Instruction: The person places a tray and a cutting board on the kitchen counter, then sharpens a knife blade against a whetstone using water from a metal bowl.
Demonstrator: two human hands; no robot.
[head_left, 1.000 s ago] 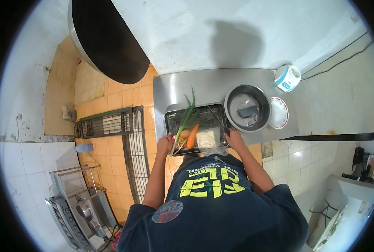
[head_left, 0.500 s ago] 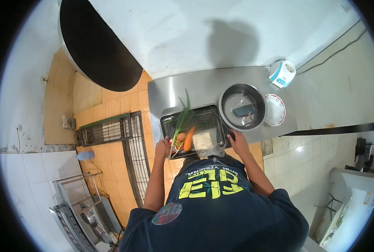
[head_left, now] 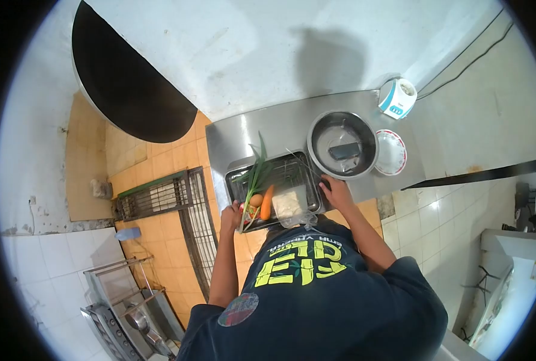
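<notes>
From far off, I look down through the head camera. My clock sits on the tray, and 12 is the top of my view. Closest, at 6, is a dark shirt with yellow letters.

The left hand, at 8 to 9, is closed on the tray's rim near its bottom left corner. The right hand, at 3, has bent fingers by the other side; I cannot tell if it grips the rim or the dark end of the thin metal tool.

The black tray lies at the near edge of the worktop. Its long way runs from between 8 and 9 to between 2 and 3.

Inside, the green onion has its leaves pointing just past 12, over the far rim, and its pale end just past 6. The carrot lies almost the same way, tilted a bit to 1. An egg sits between them. A pale block in a clear bag is just right of the carrot.

At 2 is a big metal bowl. Farther that way are a red-rimmed plate and a white and blue machine. Behind everything, at 12, is the wall.
</notes>
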